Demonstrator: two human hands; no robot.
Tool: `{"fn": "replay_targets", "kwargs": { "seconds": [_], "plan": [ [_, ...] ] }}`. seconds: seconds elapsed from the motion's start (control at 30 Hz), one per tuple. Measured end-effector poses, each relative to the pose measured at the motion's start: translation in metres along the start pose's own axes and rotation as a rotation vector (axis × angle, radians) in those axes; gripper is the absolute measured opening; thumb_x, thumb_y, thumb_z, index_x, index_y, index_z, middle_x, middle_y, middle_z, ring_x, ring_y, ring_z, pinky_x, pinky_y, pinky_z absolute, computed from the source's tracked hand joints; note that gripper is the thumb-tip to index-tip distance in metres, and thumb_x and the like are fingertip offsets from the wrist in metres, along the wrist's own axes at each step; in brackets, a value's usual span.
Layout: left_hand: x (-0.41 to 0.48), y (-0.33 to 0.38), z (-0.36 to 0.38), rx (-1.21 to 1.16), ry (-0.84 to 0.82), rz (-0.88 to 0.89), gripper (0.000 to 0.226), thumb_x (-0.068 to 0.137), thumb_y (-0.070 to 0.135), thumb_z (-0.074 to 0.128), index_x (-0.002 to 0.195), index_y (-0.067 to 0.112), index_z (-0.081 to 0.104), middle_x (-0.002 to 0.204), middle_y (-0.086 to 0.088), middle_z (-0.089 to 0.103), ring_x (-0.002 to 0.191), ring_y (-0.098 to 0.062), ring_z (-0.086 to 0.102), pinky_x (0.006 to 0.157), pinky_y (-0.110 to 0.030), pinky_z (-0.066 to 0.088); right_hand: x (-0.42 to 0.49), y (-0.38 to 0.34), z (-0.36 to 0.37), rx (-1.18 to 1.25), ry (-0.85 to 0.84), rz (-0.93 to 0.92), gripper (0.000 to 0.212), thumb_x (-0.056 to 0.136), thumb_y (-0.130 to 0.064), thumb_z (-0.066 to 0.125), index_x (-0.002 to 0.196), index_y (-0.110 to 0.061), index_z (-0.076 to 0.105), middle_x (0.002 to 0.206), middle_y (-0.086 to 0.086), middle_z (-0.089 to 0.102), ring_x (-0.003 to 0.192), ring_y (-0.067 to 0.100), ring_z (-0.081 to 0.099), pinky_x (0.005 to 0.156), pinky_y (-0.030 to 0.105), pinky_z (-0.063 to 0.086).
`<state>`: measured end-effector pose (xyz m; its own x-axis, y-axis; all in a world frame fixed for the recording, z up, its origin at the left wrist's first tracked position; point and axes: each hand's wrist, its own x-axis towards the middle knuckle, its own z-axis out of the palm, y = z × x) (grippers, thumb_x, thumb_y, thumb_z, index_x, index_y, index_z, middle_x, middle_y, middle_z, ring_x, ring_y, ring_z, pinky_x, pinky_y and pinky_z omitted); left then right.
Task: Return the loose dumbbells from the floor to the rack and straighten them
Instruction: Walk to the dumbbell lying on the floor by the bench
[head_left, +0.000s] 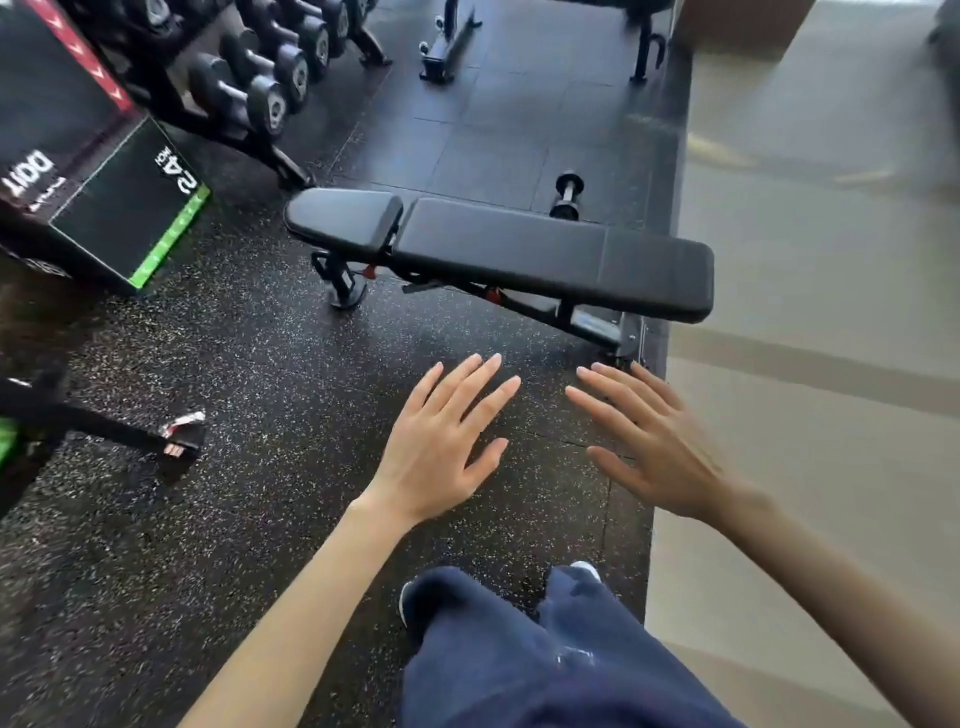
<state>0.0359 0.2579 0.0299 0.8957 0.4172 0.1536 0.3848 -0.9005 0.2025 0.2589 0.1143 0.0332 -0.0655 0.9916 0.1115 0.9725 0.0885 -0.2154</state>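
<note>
Hands, left hand (441, 447) and right hand (654, 447), are hanging open and empty. Dumbbell (569, 195) is lying at one o'clock behind the bench (498, 249); walking around and grabbing its middle bar looks best.

Small black dumbbell (568, 195) on floor; rack (234, 130) apparently holding several more.

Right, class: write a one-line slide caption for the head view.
Both hands, left hand and right hand, open and empty; loose dumbbell on floor beyond bench.
</note>
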Motion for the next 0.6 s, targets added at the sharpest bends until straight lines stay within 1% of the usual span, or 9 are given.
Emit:
{"fn": "replay_targets", "kwargs": {
  "seconds": [0.17, 0.33, 0.47, 0.6],
  "plan": [
    [0.049, 0.052, 0.029, -0.014, -0.016, 0.01, 0.055, 0.093, 0.039, 0.042, 0.144, 0.019, 0.037, 0.152, -0.005, 0.032, 0.141, -0.02, 0.026, 0.113, -0.047, 0.024, -0.04, 0.064, -0.012, -0.005, -0.02, 0.012, 0.055, 0.093, -0.042, 0.04, 0.144, -0.023, 0.029, 0.149, 0.004, 0.034, 0.139, 0.021, 0.029, 0.112, 0.05, 0.025],
    [0.096, 0.092, 0.044, -0.024, -0.07, 0.038, 0.055, 0.093, 0.041, 0.039, 0.144, 0.02, 0.036, 0.152, -0.005, 0.032, 0.141, -0.021, 0.026, 0.114, -0.047, 0.023, -0.06, 0.122, -0.026, -0.012, -0.023, 0.022, 0.054, 0.093, -0.042, 0.039, 0.143, -0.023, 0.031, 0.148, 0.004, 0.036, 0.138, 0.021, 0.03, 0.112, 0.048, 0.023],
    [0.132, 0.104, 0.051, -0.01, -0.091, 0.055, 0.056, 0.093, 0.041, 0.039, 0.145, 0.021, 0.035, 0.152, -0.005, 0.032, 0.141, -0.021, 0.026, 0.114, -0.046, 0.022, -0.065, 0.156, -0.031, -0.026, -0.013, 0.046, 0.054, 0.093, -0.042, 0.04, 0.143, -0.022, 0.032, 0.148, 0.004, 0.036, 0.138, 0.021, 0.03, 0.114, 0.045, 0.019],
    [0.171, 0.104, 0.06, 0.018, -0.123, 0.068, 0.056, 0.093, 0.043, 0.038, 0.145, 0.022, 0.035, 0.152, -0.004, 0.032, 0.141, -0.02, 0.026, 0.115, -0.045, 0.02, -0.06, 0.192, -0.036, -0.029, -0.006, 0.057, 0.055, 0.093, -0.042, 0.041, 0.143, -0.022, 0.032, 0.148, 0.005, 0.037, 0.138, 0.021, 0.031, 0.114, 0.045, 0.02]
  ]
}}
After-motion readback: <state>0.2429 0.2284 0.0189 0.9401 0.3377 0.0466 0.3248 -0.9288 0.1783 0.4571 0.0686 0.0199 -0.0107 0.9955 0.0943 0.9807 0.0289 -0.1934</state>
